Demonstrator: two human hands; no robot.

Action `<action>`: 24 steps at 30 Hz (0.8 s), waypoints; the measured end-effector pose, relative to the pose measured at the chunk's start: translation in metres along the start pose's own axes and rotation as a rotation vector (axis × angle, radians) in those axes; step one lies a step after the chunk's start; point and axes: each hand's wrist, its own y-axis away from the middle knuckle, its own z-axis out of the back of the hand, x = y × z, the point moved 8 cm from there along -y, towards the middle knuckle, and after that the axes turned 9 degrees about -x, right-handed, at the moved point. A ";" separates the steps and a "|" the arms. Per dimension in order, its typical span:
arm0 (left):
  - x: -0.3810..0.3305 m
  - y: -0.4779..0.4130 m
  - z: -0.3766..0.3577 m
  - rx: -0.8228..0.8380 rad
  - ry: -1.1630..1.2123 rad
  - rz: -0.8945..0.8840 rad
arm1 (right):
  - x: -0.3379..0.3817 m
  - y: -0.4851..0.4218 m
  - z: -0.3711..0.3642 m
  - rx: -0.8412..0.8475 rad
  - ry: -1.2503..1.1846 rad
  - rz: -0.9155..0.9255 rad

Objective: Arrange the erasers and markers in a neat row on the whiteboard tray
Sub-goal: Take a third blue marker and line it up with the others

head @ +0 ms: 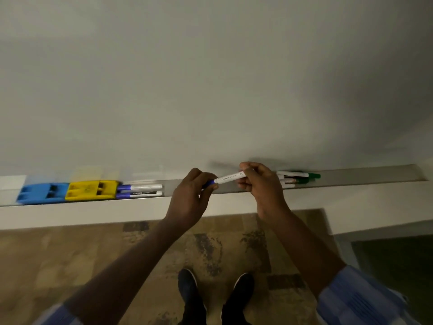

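- the long grey metal whiteboard tray (365,178) is the landmark here; at its left end a blue plastic block eraser (43,193) and a yellow plastic block eraser (91,190) sit end to end, touching, which looks like the finished start of the row.
- just right of the yellow eraser, two white markers with blue caps (140,190) lie side by side along the tray, parallel and tidy.
- above the middle of the tray, a third white marker with a blue cap (226,179) is held off the tray, slightly tilted.
- the left hand (191,198) has its grip pinched shut on the blue cap end; the right hand (262,184) has its grip closed around the white barrel end.
- toward the right part of the tray, a loose bunch of white markers with green caps (297,178) lies overlapping, not yet lined up.
- judged from this, the task seems roughly half done: the held marker needs setting down next to the blue pair, then the green ones need straightening.
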 end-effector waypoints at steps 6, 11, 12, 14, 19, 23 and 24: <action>0.067 0.013 0.047 -0.115 0.017 0.225 | -0.033 0.012 -0.058 0.061 0.040 -0.046; 0.125 0.028 0.080 -0.282 0.157 0.612 | -0.055 0.016 -0.108 0.062 0.048 -0.078; 0.136 0.032 0.085 -0.313 0.195 0.694 | -0.058 0.017 -0.117 0.052 0.047 -0.089; 0.156 0.040 0.092 -0.370 0.280 0.838 | -0.066 0.017 -0.134 0.026 0.037 -0.115; 0.194 0.044 0.099 -0.459 0.533 0.995 | -0.083 0.016 -0.170 -0.038 0.039 -0.183; 0.205 0.042 0.109 -0.422 0.426 1.003 | -0.097 0.016 -0.190 -0.069 0.078 -0.222; 0.207 0.042 0.112 -0.415 0.387 0.994 | -0.101 0.017 -0.193 -0.076 0.087 -0.227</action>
